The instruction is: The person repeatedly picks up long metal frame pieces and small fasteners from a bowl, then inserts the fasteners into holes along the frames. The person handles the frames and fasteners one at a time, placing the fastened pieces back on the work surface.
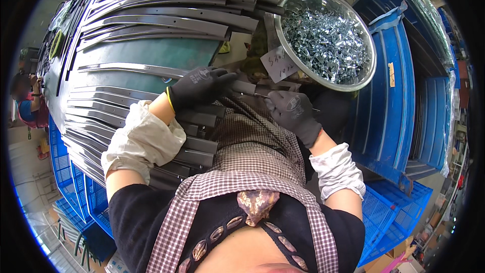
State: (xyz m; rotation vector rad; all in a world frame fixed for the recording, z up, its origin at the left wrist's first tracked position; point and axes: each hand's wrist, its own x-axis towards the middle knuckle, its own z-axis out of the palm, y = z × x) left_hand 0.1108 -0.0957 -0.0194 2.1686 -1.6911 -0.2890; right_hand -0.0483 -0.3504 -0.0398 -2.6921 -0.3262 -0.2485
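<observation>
A long, glossy dark trim strip (136,69) lies across the green tabletop, its end reaching over my lap. My left hand (202,87), in a dark glove, is closed around this strip near that end. My right hand (293,111), gloved in grey, has its fingers pinched together right at the strip's tip. Something small and thin shows at those fingertips, too small to name. Beyond my right hand, a clear round bowl (372,65) holds many small shiny metal clips (326,40).
More dark strips (172,23) are piled on the far side of the green tabletop (151,53), and others (101,105) lie nearer me. A handwritten paper tag (279,64) hangs by the bowl. Blue metal bins (384,96) stand right; blue crates (381,217) sit lower right. Another person (33,103) is far left.
</observation>
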